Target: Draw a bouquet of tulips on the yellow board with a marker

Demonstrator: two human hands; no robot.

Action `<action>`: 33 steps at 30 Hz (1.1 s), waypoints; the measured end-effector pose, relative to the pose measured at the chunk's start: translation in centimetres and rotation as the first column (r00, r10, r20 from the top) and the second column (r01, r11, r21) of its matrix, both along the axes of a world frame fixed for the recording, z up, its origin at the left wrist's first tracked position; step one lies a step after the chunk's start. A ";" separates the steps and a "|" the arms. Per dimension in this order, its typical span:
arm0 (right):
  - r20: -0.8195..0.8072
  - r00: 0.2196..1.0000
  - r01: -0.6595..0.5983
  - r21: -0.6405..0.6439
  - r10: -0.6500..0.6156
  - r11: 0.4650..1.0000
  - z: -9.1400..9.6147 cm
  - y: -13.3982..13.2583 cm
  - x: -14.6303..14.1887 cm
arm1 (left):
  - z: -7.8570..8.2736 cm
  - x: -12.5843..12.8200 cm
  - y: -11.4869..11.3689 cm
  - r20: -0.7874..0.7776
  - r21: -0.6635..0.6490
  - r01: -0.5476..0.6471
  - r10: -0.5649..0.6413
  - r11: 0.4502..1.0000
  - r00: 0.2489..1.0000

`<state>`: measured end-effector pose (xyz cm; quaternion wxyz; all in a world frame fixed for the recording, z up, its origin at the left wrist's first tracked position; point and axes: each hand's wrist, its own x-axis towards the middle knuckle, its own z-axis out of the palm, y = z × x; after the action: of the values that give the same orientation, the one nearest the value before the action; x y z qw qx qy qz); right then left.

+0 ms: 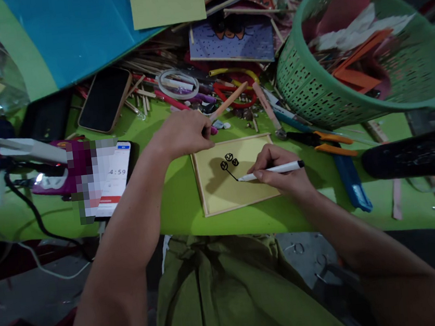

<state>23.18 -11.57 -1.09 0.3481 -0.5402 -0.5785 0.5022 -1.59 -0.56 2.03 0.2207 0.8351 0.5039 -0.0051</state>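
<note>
A yellow card [221, 196] framed with thin wooden strips lies on the green table in front of me. On it are three small black scribbled rounds and a black line running down to the right. My right hand [281, 174] grips a white marker [283, 168] with a dark end, its tip touching the card where the line ends. My left hand [185, 132] is at the card's upper left corner with its fingers curled; whatever they may hold is hidden. Close to those fingers is a flat wooden stick [232, 100].
A green basket [298, 78] of paper scraps stands at the right, near orange-handled pliers [329, 142] and a blue cutter [353, 184]. Phones [106, 100], cables and a purple glue gun [56, 176] lie left. Sticks, pens and decorated cards [231, 43] crowd the back.
</note>
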 end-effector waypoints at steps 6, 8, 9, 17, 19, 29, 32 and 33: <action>-0.102 0.993 0.059 0.032 -0.056 0.998 0.2 0.0 -0.3 | 0.2 0.1 0.0 -0.011 -0.020 -0.015 0.015 1.000 1.000; -0.117 0.991 0.067 0.030 -0.063 0.997 0.4 0.1 -0.6 | 0.3 0.2 -0.1 -0.015 -0.031 -0.024 0.023 0.999 1.000; -0.120 0.991 0.067 0.026 -0.063 0.997 0.5 0.1 -0.7 | 0.3 0.2 -0.1 -0.016 -0.033 -0.026 0.025 0.999 1.000; -0.106 0.994 0.029 0.009 -0.028 1.000 0.5 0.1 -1.0 | 0.2 0.3 -0.1 -0.063 0.004 -0.003 0.004 1.000 0.998; -0.112 0.993 0.024 0.015 -0.022 1.000 0.3 0.2 -1.0 | 0.2 0.2 -0.1 -0.058 0.017 0.009 -0.008 1.000 0.998; -0.108 0.994 -0.005 0.022 0.008 1.000 0.0 0.1 -0.9 | 0.0 0.2 -0.1 -0.035 0.049 0.012 -0.010 0.999 0.999; -0.108 0.994 -0.010 0.027 0.013 1.000 -0.2 0.1 -0.8 | 0.1 0.2 -0.1 -0.031 0.047 0.019 -0.018 0.999 0.999; -0.108 0.994 -0.011 0.026 0.013 1.000 -0.2 0.2 -0.9 | 0.1 0.3 -0.1 -0.032 0.042 0.020 -0.019 0.999 0.999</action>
<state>22.32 -11.41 -1.28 0.3826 -0.5044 -0.5684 0.5254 -1.32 -0.68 2.15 0.1949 0.8441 0.4993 -0.0100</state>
